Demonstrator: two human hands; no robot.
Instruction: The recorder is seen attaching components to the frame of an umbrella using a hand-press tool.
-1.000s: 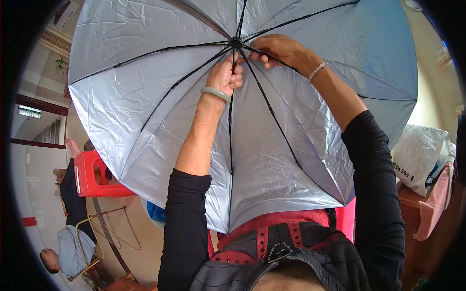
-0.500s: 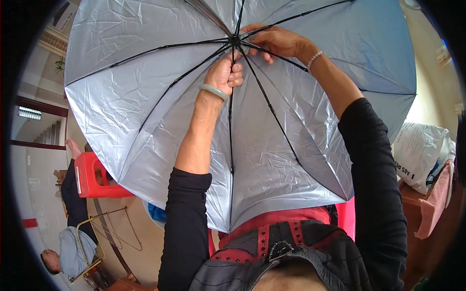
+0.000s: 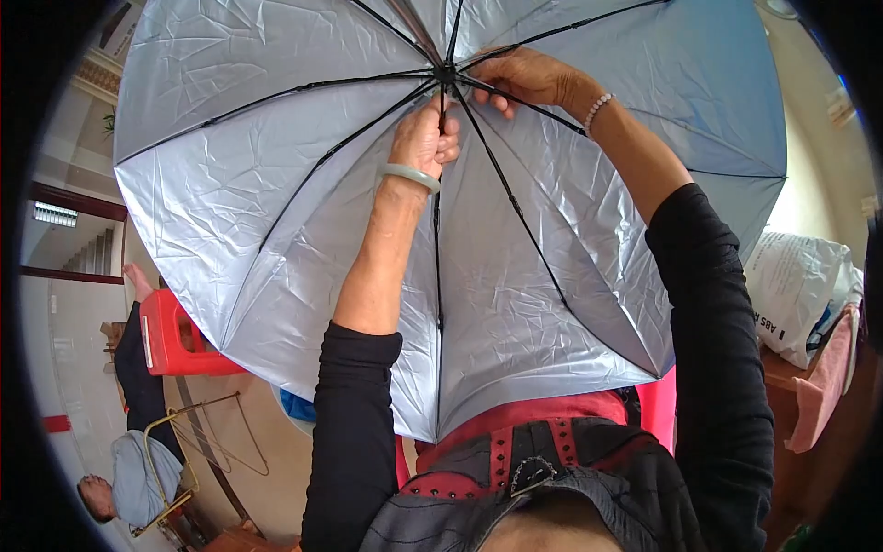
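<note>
An opened umbrella with silver inner cloth and black ribs spreads over my lap, its underside toward me. Its dark hub sits at the upper middle. Just below the hub, my left hand, with a pale bangle at the wrist, is closed around a black rib, its thumb up toward the hub. My right hand, wearing a beaded bracelet, reaches to the hub's right side, partly behind the ribs. Its fingers are bent together against the silver cloth; their tips are partly hidden, and what they pinch cannot be made out.
A red plastic stool stands to the left, near a person and a gold-coloured metal frame. At the right, a white plastic bag and a pink cloth rest on a brown wooden surface.
The umbrella's left side has shifted slightly left, and its shaft near the hub leans a little differently. Both hands stay by the hub, with small shifts of the fingers.
</note>
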